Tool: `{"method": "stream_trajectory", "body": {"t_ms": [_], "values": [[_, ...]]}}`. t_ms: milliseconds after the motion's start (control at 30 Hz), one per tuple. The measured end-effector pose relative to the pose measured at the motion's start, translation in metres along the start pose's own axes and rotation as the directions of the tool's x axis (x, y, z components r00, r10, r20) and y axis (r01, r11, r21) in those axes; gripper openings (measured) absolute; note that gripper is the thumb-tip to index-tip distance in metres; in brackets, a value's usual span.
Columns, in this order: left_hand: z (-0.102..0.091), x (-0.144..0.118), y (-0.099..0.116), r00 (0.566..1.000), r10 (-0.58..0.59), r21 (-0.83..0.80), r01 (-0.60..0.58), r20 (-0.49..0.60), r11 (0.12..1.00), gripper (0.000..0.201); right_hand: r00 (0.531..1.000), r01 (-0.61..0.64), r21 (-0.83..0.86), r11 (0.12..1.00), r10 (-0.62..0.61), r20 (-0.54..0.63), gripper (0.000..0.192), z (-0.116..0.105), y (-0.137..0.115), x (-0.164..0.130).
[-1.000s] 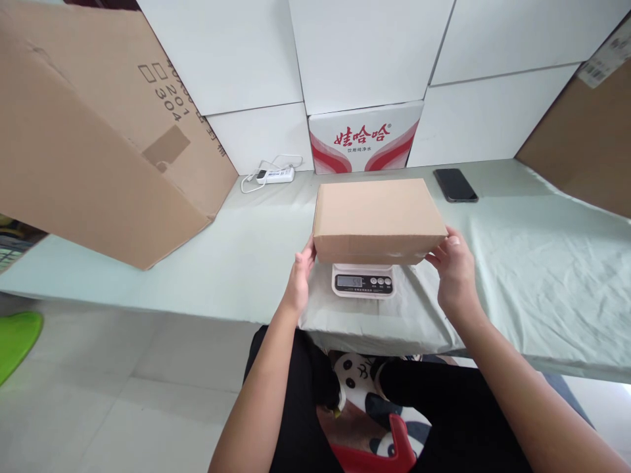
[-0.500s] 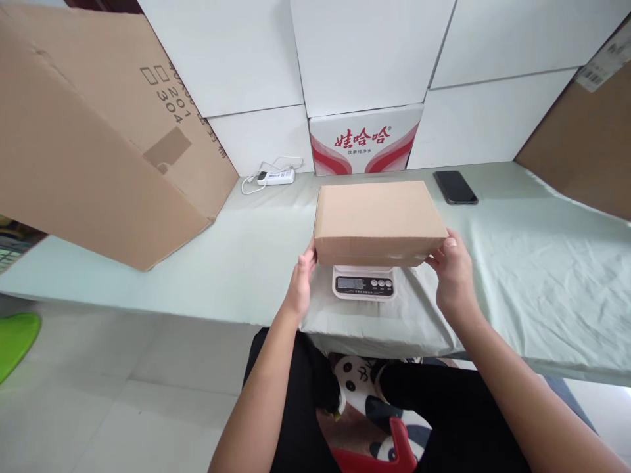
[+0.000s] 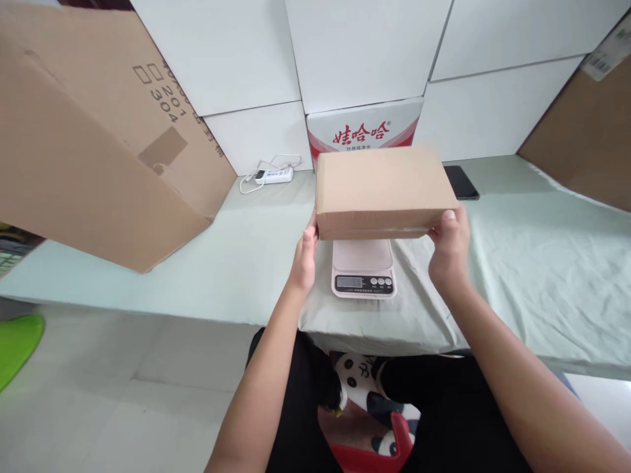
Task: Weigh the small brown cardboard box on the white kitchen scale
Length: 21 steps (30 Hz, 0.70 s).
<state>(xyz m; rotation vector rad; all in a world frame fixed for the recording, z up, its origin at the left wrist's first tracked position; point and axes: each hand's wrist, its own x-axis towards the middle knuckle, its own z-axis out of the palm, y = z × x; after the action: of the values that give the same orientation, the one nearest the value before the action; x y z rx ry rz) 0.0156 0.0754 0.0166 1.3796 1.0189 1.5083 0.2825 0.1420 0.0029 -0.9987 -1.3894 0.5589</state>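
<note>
Shifting the box [image 3: 387,184] seems the step in hand, with the left hand [image 3: 303,261] and right hand [image 3: 449,255] clamped on its opposite ends over the back of the scale [image 3: 362,259], and the next move calls for an even two-handed grip that keeps it level.

The left hand [image 3: 304,257] and the right hand [image 3: 449,253] grip a small cardboard box [image 3: 387,180] at its two sides, above the back of a white digital scale [image 3: 363,256], whose front plate and display panel show below the box's near edge. On the pale green cloth [image 3: 236,263] around them, a dark phone [image 3: 462,182] lies partly hidden behind the box's right end, and a white device with a cable [image 3: 276,175] lies farther left. A large brown carton [image 3: 113,144] stands at left, another brown carton [image 3: 586,125] at right, and a red-and-white printed carton [image 3: 362,131] behind.
</note>
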Motion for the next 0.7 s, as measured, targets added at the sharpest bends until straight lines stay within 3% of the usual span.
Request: {"method": "stream_trajectory", "body": {"t_ms": [100, 300, 367, 533, 700], "values": [[0.004, 0.017, 0.0, 0.999, 0.035, -0.021, -0.035, 0.008, 0.999, 0.093, 0.999, 0.031, 0.034, 0.999, -0.029, -0.036, 0.056, 0.008, -0.002, 0.022], [-0.003, 0.072, -0.008, 0.999, 0.046, -0.02, -0.046, 0.005, 0.999, 0.096, 0.996, 0.013, 0.13, 0.991, -0.025, 0.086, 0.067, 0.025, 0.011, 0.048], [-0.004, 0.086, -0.017, 0.998, 0.043, -0.023, -0.045, -0.053, 0.999, 0.096, 0.992, -0.027, 0.122, 0.992, 0.012, 0.125, 0.07, 0.031, 0.015, 0.051], [-0.005, 0.094, -0.043, 0.992, -0.061, -0.045, 0.056, -0.112, 0.997, 0.097, 0.981, -0.119, 0.081, 0.99, 0.105, 0.165, 0.073, 0.043, 0.028, 0.055], [-0.007, 0.095, -0.052, 0.983, -0.134, -0.051, 0.128, -0.123, 0.99, 0.096, 0.96, -0.209, 0.07, 0.975, 0.191, 0.205, 0.067, 0.05, 0.051, 0.06]]}}
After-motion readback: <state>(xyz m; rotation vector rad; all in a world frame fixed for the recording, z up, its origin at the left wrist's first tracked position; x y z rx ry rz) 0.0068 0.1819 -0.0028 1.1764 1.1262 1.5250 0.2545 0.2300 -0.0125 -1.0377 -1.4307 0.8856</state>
